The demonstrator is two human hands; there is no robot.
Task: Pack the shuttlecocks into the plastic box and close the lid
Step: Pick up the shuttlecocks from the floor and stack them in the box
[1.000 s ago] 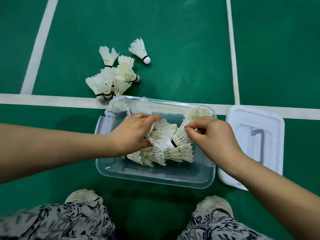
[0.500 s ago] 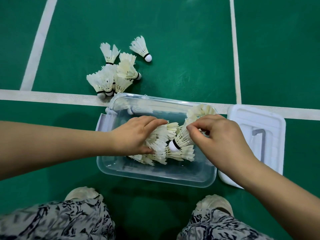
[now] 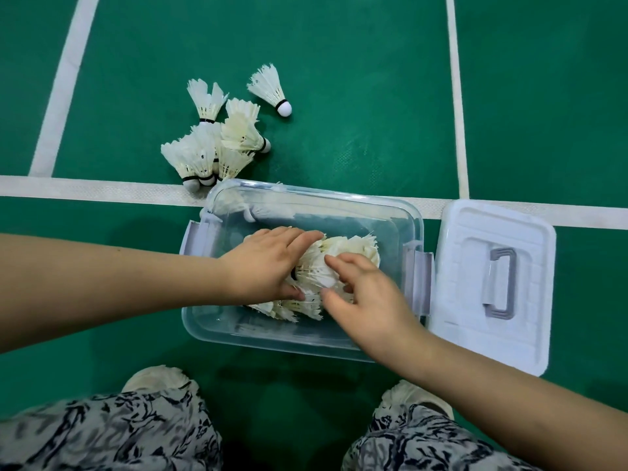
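Observation:
The clear plastic box (image 3: 272, 338) stands open on the green floor in front of my knees. Several white feather shuttlecocks (image 3: 353, 249) lie bunched in its middle. My left hand (image 3: 268, 263) lies over the left side of the bunch, fingers on top and thumb underneath, gripping it. My right hand (image 3: 367, 300) rests on the right side of the bunch with fingers spread, holding nothing. A loose pile of shuttlecocks (image 3: 217, 147) lies on the floor behind the box's far left corner. One single shuttlecock (image 3: 272, 90) lies farther back.
The white lid (image 3: 475, 300) with a grey handle lies flat on the floor, right of the box. White court lines (image 3: 85, 188) cross the floor. My patterned trouser legs and both shoes (image 3: 156, 379) are at the near edge.
My right hand has let go of the shuttlecock it pinched and spread its fingers over the bunch. My left hand has pressed the shuttlecocks lower into the box.

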